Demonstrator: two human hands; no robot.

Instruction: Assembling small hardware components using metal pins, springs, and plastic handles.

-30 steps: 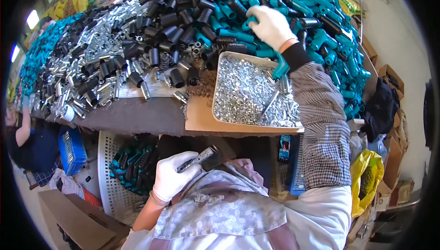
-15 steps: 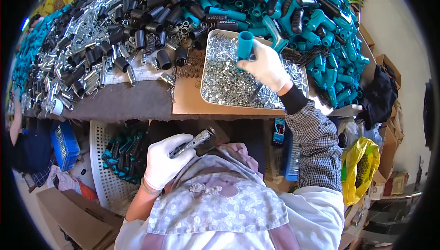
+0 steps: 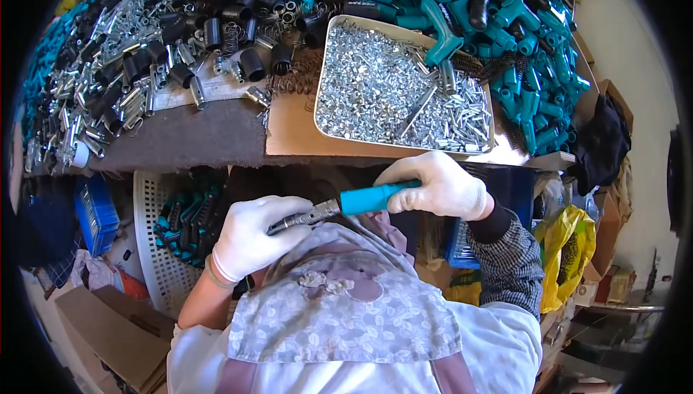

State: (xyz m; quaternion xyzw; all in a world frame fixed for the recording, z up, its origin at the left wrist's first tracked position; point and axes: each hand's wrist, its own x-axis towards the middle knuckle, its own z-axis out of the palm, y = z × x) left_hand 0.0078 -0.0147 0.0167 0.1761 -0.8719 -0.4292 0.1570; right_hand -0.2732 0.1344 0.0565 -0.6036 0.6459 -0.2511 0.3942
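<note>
My left hand [image 3: 260, 241], in a white glove, is closed around a slim metal shaft assembly [image 3: 320, 213] with a dark part along its side. My right hand [image 3: 442, 188], also gloved in white, grips a teal plastic handle housing [image 3: 364, 199] by its right end. The two parts lie roughly in line above my lap. The metal end meets the open left end of the housing; how far it reaches inside is hidden. Just beyond my right hand stands a shallow tray [image 3: 320, 98] of small shiny metal pieces, with a thin metal rod [image 3: 416, 112] lying in it.
Teal housings [image 3: 538, 105] are heaped at the right of the bench, black sleeves and metal shafts [image 3: 137, 98] at the left. A teal handle [image 3: 442, 36] overhangs the tray. Below the bench are a white perforated basket [image 3: 149, 242], a blue bin [image 3: 97, 213] and a yellow bag [image 3: 570, 249].
My right hand has brought the teal housing from above the tray down toward my lap, turning it sideways. Its open end now meets the metal shaft, which my left hand still holds.
</note>
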